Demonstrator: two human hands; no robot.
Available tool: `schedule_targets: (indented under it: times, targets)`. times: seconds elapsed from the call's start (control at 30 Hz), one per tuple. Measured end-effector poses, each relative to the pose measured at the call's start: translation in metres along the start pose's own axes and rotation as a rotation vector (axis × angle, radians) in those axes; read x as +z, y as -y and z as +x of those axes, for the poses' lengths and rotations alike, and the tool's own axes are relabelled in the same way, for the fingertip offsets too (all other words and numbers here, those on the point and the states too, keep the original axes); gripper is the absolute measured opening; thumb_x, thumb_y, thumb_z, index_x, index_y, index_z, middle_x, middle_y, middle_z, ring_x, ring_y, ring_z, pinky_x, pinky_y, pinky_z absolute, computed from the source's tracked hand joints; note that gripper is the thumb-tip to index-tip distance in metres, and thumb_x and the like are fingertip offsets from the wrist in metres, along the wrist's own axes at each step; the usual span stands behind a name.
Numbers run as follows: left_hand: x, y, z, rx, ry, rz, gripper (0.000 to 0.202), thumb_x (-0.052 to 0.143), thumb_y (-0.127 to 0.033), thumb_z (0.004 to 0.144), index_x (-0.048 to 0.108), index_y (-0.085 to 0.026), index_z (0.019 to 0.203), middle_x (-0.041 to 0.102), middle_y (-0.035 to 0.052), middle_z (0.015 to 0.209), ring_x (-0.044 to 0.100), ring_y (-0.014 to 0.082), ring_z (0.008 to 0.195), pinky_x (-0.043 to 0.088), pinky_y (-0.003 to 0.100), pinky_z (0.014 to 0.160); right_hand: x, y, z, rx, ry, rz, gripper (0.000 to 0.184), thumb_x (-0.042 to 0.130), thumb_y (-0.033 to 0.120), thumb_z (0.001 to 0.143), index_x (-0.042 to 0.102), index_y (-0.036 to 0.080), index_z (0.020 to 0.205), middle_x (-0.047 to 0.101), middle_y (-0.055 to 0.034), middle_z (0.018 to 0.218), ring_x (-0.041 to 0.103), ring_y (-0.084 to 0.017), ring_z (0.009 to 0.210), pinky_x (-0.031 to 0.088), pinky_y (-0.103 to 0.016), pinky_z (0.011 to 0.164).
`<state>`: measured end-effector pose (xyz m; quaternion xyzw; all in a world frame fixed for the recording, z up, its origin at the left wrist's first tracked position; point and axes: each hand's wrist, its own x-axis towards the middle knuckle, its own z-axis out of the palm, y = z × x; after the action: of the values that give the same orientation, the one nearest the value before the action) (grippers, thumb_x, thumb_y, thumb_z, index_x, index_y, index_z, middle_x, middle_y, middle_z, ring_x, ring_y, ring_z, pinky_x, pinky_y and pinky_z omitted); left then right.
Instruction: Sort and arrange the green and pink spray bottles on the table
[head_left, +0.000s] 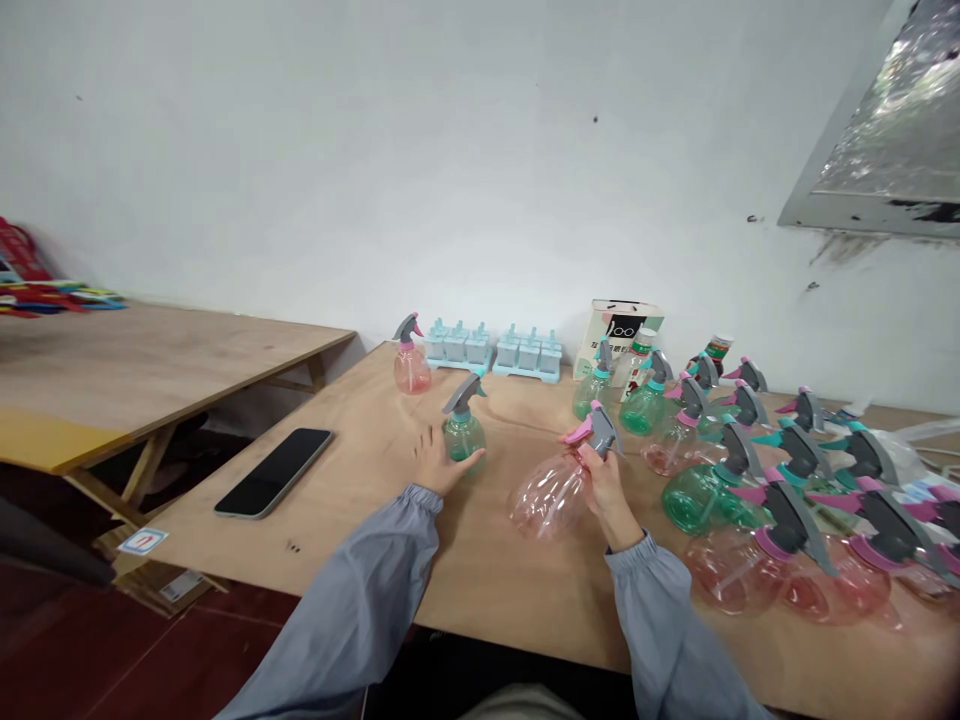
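My right hand [604, 488] grips a clear pink spray bottle [551, 497] by its neck, just under the grey and pink trigger head. That bottle is tilted, its round body pointing left and low over the table. My left hand [441, 462] is beside a small green spray bottle [465, 438] that stands upright. Its fingers are spread on the bottle's left side, and the thumb stretches across the front of the body. Farther back, another pink spray bottle [412, 369] stands upright.
Several pink and green spray bottles [697, 497] crowd the wooden table's [360, 455] right side. Light-blue popsicle moulds [528, 354] and a printed box [600, 335] stand along the wall. A phone [275, 472] lies at the left. A second table [172, 350] stands farther left.
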<state>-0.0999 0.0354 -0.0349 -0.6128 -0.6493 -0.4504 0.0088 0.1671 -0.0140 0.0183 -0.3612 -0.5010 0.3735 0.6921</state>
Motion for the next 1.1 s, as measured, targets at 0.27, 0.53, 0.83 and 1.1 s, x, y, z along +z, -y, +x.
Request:
schedule_targets:
  times: [0.27, 0.53, 0.83, 1.1]
  targets:
    - [0.010, 0.011, 0.003, 0.072, 0.075, -0.361, 0.088, 0.080, -0.055, 0.071, 0.041, -0.017, 0.140, 0.060, 0.0174, 0.131, 0.059, 0.0359, 0.128, 0.048, 0.054, 0.109, -0.031, -0.007, 0.015, -0.142, -0.310, -0.251, 0.043, 0.072, 0.059, 0.076, 0.067, 0.021, 0.097, 0.074, -0.0066, 0.093, 0.068, -0.023, 0.092, 0.052, -0.042, 0.089]
    - [0.012, 0.013, 0.004, 0.084, 0.113, -0.463, 0.091, 0.082, -0.052, 0.070, 0.038, -0.021, 0.143, 0.058, 0.0161, 0.140, 0.057, 0.0341, 0.135, 0.046, 0.052, 0.113, -0.058, -0.016, 0.042, -0.230, -0.455, -0.488, 0.053, 0.060, 0.062, 0.083, 0.064, 0.018, 0.111, 0.070, -0.0089, 0.094, 0.064, -0.025, 0.089, 0.049, -0.044, 0.090]
    - [0.013, 0.023, 0.011, 0.099, 0.233, -0.453, 0.098, 0.084, -0.060, 0.066, 0.037, -0.021, 0.143, 0.059, 0.0176, 0.140, 0.059, 0.0359, 0.132, 0.049, 0.054, 0.109, -0.073, -0.030, 0.092, -0.301, -0.386, -0.608, 0.063, 0.050, 0.052, 0.085, 0.045, 0.018, 0.137, 0.063, -0.0175, 0.124, 0.062, -0.028, 0.111, 0.046, -0.053, 0.103]
    - [0.011, 0.010, 0.004, 0.156, 0.211, -0.394, 0.091, 0.070, -0.068, 0.076, 0.036, -0.017, 0.143, 0.056, 0.0216, 0.142, 0.055, 0.0357, 0.137, 0.043, 0.053, 0.115, -0.056, -0.027, 0.048, -0.618, -0.486, -0.750, 0.061, 0.061, 0.046, 0.091, 0.039, 0.019, 0.141, 0.045, -0.0208, 0.144, 0.042, -0.031, 0.140, 0.030, -0.059, 0.119]
